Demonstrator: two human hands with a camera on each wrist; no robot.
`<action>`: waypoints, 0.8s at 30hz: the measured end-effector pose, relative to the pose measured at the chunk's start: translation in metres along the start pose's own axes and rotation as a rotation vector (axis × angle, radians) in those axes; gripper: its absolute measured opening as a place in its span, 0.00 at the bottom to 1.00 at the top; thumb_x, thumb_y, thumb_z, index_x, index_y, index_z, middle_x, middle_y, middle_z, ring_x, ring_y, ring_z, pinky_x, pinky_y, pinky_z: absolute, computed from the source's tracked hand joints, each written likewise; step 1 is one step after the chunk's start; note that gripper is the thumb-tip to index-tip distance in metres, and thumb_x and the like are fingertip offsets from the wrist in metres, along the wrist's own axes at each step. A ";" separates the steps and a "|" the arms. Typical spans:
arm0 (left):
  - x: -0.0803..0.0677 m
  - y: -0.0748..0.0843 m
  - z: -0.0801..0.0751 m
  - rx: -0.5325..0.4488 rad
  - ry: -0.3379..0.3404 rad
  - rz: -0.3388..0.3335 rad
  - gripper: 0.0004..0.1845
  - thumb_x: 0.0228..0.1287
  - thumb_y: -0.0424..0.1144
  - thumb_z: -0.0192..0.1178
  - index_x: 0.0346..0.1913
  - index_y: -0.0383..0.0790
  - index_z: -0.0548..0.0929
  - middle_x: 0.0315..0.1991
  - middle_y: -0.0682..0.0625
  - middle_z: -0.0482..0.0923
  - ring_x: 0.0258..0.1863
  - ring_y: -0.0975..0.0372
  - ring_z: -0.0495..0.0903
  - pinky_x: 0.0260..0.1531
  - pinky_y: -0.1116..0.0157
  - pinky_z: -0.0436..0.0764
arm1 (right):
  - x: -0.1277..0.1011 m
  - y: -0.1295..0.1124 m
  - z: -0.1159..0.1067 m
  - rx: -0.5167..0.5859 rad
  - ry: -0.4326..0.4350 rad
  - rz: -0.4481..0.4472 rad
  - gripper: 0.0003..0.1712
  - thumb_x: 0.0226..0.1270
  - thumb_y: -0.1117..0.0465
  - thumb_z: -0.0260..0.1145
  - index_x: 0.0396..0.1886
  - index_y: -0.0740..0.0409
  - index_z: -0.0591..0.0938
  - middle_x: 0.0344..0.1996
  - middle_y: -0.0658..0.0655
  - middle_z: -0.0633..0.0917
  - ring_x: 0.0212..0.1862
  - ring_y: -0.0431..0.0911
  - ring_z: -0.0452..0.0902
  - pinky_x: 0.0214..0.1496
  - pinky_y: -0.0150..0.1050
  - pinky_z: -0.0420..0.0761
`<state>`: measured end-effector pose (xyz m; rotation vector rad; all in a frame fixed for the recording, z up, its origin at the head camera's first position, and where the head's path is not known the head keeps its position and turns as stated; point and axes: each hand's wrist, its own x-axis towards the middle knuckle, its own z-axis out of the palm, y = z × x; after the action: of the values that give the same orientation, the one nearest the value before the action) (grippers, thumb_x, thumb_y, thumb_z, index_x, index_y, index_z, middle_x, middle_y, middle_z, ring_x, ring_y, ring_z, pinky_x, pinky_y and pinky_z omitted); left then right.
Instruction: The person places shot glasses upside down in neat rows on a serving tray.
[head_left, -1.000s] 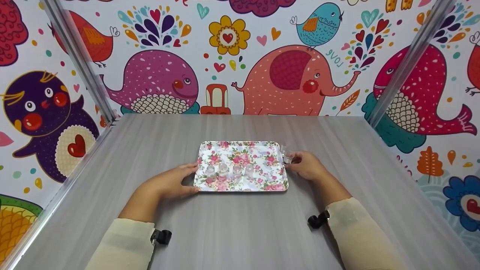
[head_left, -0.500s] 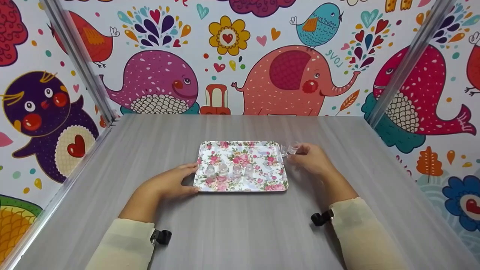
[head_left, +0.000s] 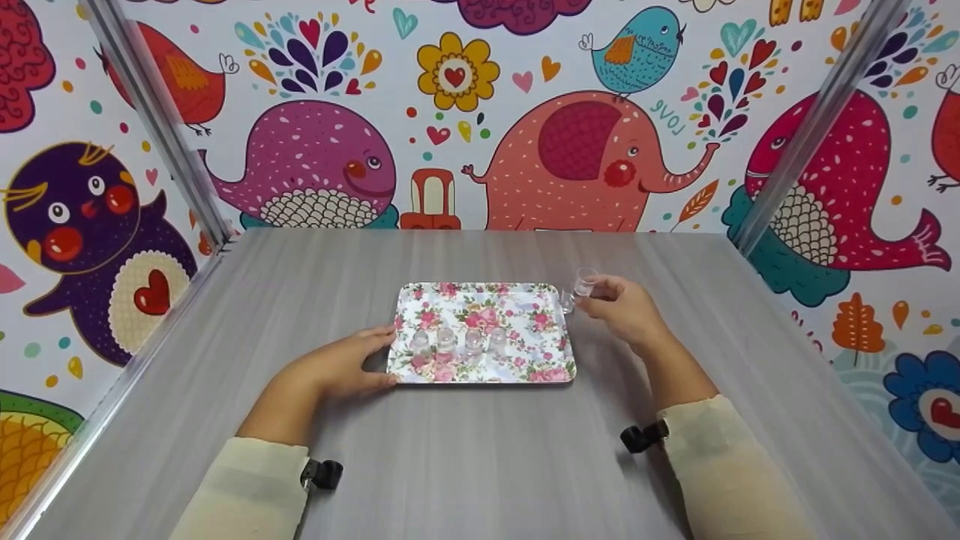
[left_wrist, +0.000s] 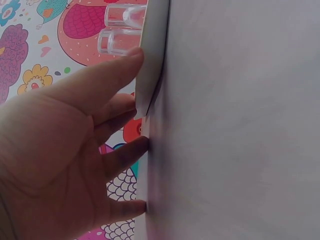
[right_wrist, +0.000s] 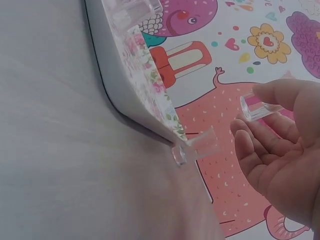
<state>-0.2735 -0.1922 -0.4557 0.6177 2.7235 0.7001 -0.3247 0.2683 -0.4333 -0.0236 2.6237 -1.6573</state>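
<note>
1. Vs 1 s ago: the right hand point(head_left: 626, 309) was down at the tray's point(head_left: 517, 300) right edge w/ a small clear cup at bench point(head_left: 480, 465) level. Now it's higher and further back, cup lifted off the bench, near the tray's far right corner. Left hand point(head_left: 341, 367) hasn't budged, tray and the cups on it same spot.
2. Count: 1 floral tray, 4 clear cups in a row point(head_left: 457, 341) on its near half, 1 lifted cup point(head_left: 584, 281) in the right grip, plus 1 more clear cup point(head_left: 568, 301) standing on the bench right against the tray's right rim (clearer in the right wrist view point(right_wrist: 196, 146)). So 6 cups total afaict.
3. Right grip: closed on the lifted cup, pinched between thumb and fingertips point(right_wrist: 260, 137), cup tipped over sideways-ish, open mouth pointing away from the palm. It sits at the fingertips, above and a bit behind the bench cup.
4. Left grip: fingers fairly straight, pressing the tray's left edge, thumb on the rim point(left_wrist: 150, 60), other fingers along the side / on the bench. Not wrapped round anything.
5. Bg: cartoon animal wallpaper point(head_left: 577, 150), metal posts at the corners.
</note>
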 end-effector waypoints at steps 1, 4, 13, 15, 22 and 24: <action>0.000 0.000 0.000 -0.002 0.001 0.001 0.44 0.72 0.50 0.70 0.82 0.33 0.65 0.85 0.41 0.59 0.85 0.41 0.58 0.85 0.41 0.58 | 0.000 0.000 0.000 0.000 -0.001 -0.004 0.23 0.74 0.55 0.73 0.66 0.54 0.84 0.60 0.60 0.87 0.56 0.50 0.84 0.69 0.53 0.85; -0.001 0.001 0.000 -0.007 0.003 0.005 0.44 0.72 0.50 0.70 0.82 0.33 0.65 0.86 0.41 0.59 0.85 0.41 0.58 0.85 0.41 0.58 | -0.001 -0.002 0.002 -0.001 -0.009 -0.018 0.24 0.74 0.55 0.74 0.66 0.54 0.84 0.60 0.60 0.87 0.55 0.49 0.85 0.66 0.48 0.87; 0.000 0.002 0.000 0.002 -0.008 -0.011 0.44 0.72 0.51 0.70 0.83 0.35 0.64 0.86 0.42 0.59 0.85 0.41 0.57 0.85 0.41 0.58 | -0.004 -0.007 0.016 -0.001 -0.046 -0.045 0.24 0.73 0.54 0.75 0.65 0.53 0.85 0.58 0.58 0.89 0.57 0.50 0.86 0.60 0.38 0.89; 0.001 0.001 0.000 0.013 -0.011 -0.014 0.45 0.72 0.52 0.70 0.83 0.36 0.64 0.86 0.43 0.58 0.85 0.42 0.57 0.84 0.41 0.59 | -0.004 -0.010 0.020 0.001 -0.061 -0.065 0.24 0.72 0.54 0.76 0.64 0.54 0.85 0.58 0.59 0.89 0.57 0.50 0.86 0.60 0.38 0.88; 0.001 0.001 -0.001 0.022 -0.009 0.004 0.44 0.72 0.52 0.70 0.82 0.34 0.65 0.85 0.41 0.59 0.85 0.40 0.59 0.84 0.39 0.60 | -0.004 -0.023 0.035 -0.016 -0.088 -0.101 0.24 0.70 0.53 0.77 0.63 0.53 0.86 0.53 0.57 0.90 0.54 0.49 0.86 0.58 0.39 0.88; 0.001 0.001 -0.001 0.024 -0.008 0.004 0.44 0.72 0.51 0.70 0.82 0.34 0.65 0.85 0.41 0.60 0.85 0.40 0.59 0.83 0.39 0.60 | -0.005 -0.027 0.039 -0.011 -0.103 -0.100 0.24 0.69 0.52 0.78 0.62 0.51 0.87 0.51 0.57 0.90 0.53 0.49 0.85 0.59 0.43 0.88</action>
<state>-0.2742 -0.1918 -0.4544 0.6295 2.7283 0.6656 -0.3180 0.2213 -0.4252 -0.2368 2.5950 -1.6232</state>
